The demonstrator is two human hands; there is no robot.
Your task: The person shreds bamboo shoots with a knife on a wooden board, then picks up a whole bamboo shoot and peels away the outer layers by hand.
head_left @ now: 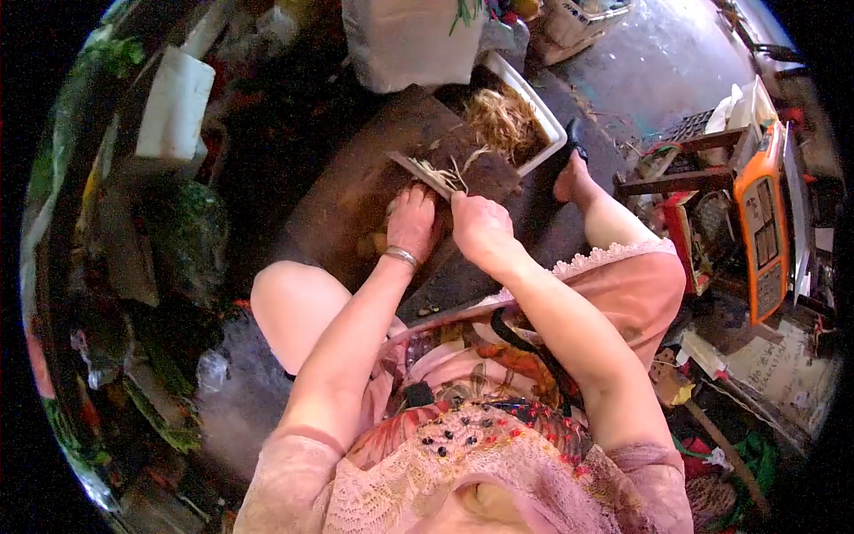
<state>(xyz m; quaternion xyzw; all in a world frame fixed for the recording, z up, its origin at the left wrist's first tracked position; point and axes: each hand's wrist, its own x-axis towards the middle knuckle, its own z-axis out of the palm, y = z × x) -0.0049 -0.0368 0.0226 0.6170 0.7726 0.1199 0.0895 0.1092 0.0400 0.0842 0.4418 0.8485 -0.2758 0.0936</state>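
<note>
My right hand [481,233] is closed round the handle of a knife [418,171]; its blade slants up and left across a dark wooden board [347,182]. Close to the blade, my left hand [413,222], with a bracelet at the wrist, rests on the board with its fingers bent and together. What lies under those fingers is hidden. Thin pale strips [442,174] lie along the far side of the blade. Beyond the board's right end, a heap of light-brown shreds [504,122] fills part of a white tray [550,127].
A white foam box [411,44] stands behind the board. To the right are an orange scale [763,236] and a dark wooden stool [685,169]. Leafy greens [191,227] and a white block [176,102] are at the left. My legs flank the board.
</note>
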